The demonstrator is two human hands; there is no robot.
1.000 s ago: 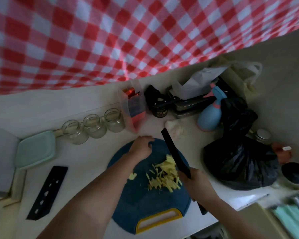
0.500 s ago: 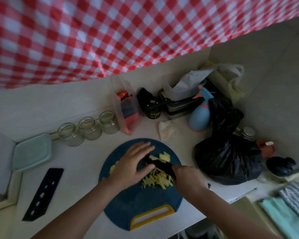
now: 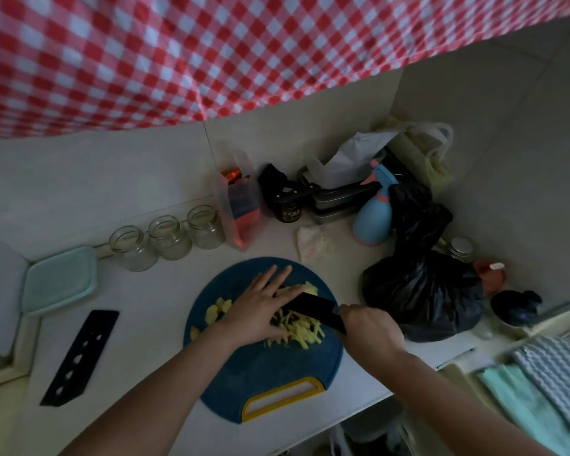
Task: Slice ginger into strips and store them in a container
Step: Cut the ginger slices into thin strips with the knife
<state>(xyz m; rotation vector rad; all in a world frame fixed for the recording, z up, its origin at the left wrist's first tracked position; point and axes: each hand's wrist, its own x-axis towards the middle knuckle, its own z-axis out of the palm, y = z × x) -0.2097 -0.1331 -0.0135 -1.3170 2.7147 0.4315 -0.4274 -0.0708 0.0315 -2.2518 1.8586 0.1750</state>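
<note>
A round blue cutting board (image 3: pixel 264 376) with a yellow handle lies on the counter in front of me. On it is a heap of pale yellow ginger strips (image 3: pixel 301 330), with ginger slices (image 3: pixel 216 312) to the left. My left hand (image 3: pixel 260 307) lies flat with straight fingers over the ginger and the blade. My right hand (image 3: pixel 369 334) grips the handle of a black knife (image 3: pixel 313 307), whose blade lies low across the strips. A pale green lidded container (image 3: pixel 58 279) sits at the far left.
Three empty glass jars (image 3: pixel 168 236) stand behind the board. A black knife sheath (image 3: pixel 79 355) lies to the left. A black plastic bag (image 3: pixel 425 291), a blue spray bottle (image 3: pixel 374 218), boxes and a tissue crowd the right. Folded cloths (image 3: pixel 547 386) lie at the lower right.
The knife came down from a raised, steep angle to lie low over the strips. My left hand moved from the board's far edge onto the ginger and spread flat.
</note>
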